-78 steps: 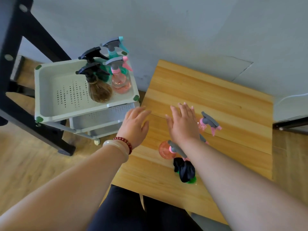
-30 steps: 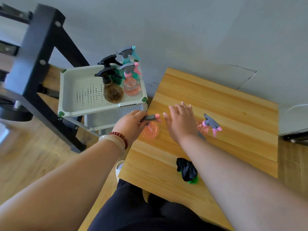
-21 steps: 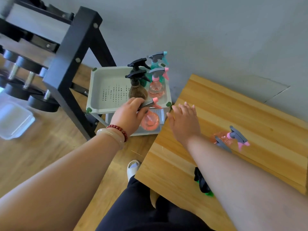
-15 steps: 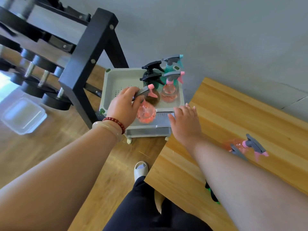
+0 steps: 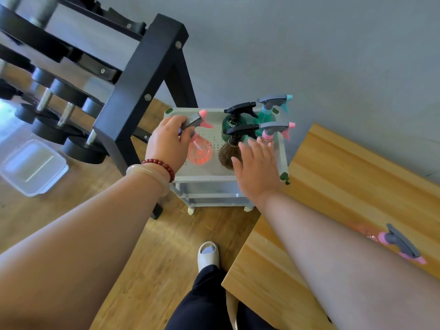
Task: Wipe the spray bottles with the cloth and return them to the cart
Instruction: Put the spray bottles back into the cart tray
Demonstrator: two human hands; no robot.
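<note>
Left hand: the left hand (image 5: 166,144) was seen with its fingers curled round the grey trigger head of the pink spray bottle (image 5: 200,151), clamped on it.
Right hand: the right hand (image 5: 257,167) was held apart from the left, fingers straight and spread, with nothing gripped. It was placed over the near right corner of the cart's top tray.
Held bottle: it was kept upright over the left half of the top tray, pink nozzle turned to the right. Whether its base touched the tray floor could not be told.
Cart: the cart (image 5: 207,178) was stood on the floor between the black rack and the bench's left edge.
Bottles on the tray: a brown bottle (image 5: 227,153) and a dark green bottle (image 5: 229,122), both black-triggered, were grouped in the right half. A teal bottle (image 5: 266,113) was set at the far right corner, and a pink-collared bottle (image 5: 269,134) nearer along the right edge.
Bench: on the bench (image 5: 345,186) a second pink bottle (image 5: 400,244) was seen well apart from the cart, partly hidden by the right forearm.
Wrist: a red bead bracelet (image 5: 159,163) was worn on the left wrist.
Floor: a clear plastic container (image 5: 31,167) was left beside the black rack (image 5: 142,79).
</note>
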